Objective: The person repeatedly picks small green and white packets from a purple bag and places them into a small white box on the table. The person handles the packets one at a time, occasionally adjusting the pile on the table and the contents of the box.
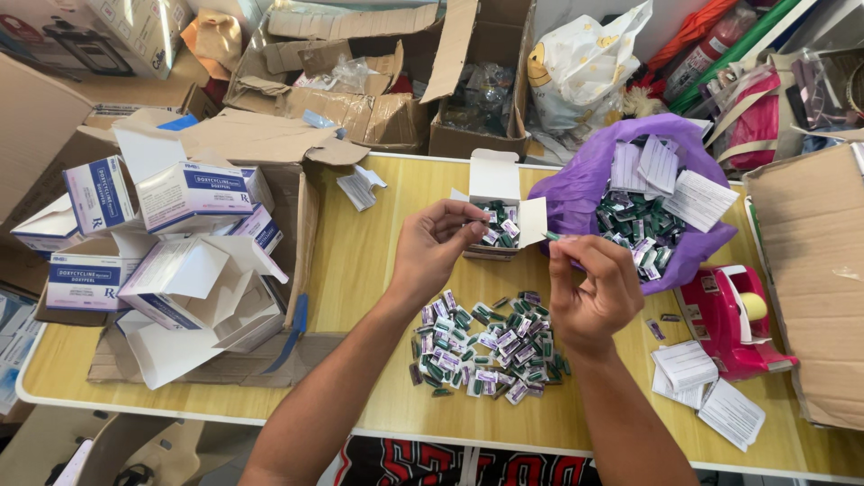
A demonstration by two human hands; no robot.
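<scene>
My left hand (434,247) is raised over the yellow table (360,261), its fingertips pinched on a small green capsule strip right beside an open white carton (497,184) that holds more strips. My right hand (589,288) hovers to the right, fingers closed on another small green strip near its upper edge. Below both hands lies a loose pile of capsule strips (486,346), green and silver. A purple plastic bag (585,184) at the right holds many more strips and folded paper leaflets.
Open cardboard boxes with white and blue medicine cartons (189,193) crowd the left side. A red tape dispenser (729,319) and paper leaflets (711,391) lie at the right, beside a large cardboard box (810,270). More boxes and bags stand behind the table.
</scene>
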